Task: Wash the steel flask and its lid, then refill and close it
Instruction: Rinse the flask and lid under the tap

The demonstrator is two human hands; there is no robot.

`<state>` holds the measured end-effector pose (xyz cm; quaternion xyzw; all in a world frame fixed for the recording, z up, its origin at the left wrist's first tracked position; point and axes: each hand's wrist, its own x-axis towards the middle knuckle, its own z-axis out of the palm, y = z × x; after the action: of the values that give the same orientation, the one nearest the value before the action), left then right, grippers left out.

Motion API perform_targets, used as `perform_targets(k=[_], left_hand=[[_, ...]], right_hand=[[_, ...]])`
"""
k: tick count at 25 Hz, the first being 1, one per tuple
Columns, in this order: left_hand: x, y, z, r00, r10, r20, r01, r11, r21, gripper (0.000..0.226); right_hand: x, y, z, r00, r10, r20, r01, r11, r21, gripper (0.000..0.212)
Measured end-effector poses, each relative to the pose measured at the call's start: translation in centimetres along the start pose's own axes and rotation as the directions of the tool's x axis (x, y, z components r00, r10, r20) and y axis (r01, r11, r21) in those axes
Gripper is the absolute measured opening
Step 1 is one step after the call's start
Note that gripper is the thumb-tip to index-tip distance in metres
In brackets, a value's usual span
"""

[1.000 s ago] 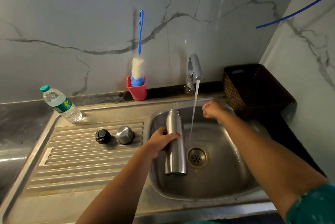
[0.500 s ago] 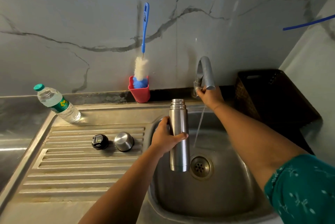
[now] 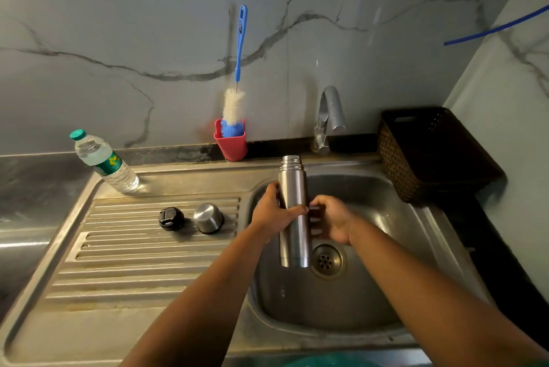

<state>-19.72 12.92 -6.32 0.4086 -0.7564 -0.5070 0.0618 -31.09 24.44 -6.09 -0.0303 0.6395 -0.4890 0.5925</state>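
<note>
Drainboard: black stopper (image 3: pixel 171 219) and steel cap (image 3: pixel 208 218) side by side, near the basin's left rim; water bottle (image 3: pixel 104 160) at the back-left corner. Brush (image 3: pixel 236 93) in red cup (image 3: pixel 231 144) at the back edge, tap (image 3: pixel 329 117) shut off. Flask (image 3: pixel 293 212), plain steel, uncapped, upright, is held over the sink (image 3: pixel 421 236) beside the drain (image 3: pixel 326 261). Gripped mid-body by left hand (image 3: pixel 271 213) and right hand (image 3: pixel 331 218).

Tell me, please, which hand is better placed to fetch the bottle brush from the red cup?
Probably the left hand: it is nearer the bottle brush; the right hand also grips the flask.
</note>
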Motion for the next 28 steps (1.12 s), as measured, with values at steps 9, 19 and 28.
perform_targets(k=[9,19,28], left_hand=[[-2.8,-0.3,1.2,0.826,-0.401,0.397,0.494,0.853,-0.166,0.043],[-5.8,0.4,0.3,0.8,-0.399,0.449,0.544,0.797,-0.262,0.04],[-7.7,1.5,-5.1,0.938,-0.172,0.299,0.316,0.776,-0.546,0.049]], right_hand=[[-5.4,2.7,1.3,0.987,0.122,0.103,-0.118,0.992,-0.048,0.04],[-8.3,3.5,2.0,0.991,0.08,0.109,-0.08,0.997,-0.007,0.054],[-10.1,-1.9,5.7,0.981,-0.192,0.007,0.19,0.967,-0.171,0.04]])
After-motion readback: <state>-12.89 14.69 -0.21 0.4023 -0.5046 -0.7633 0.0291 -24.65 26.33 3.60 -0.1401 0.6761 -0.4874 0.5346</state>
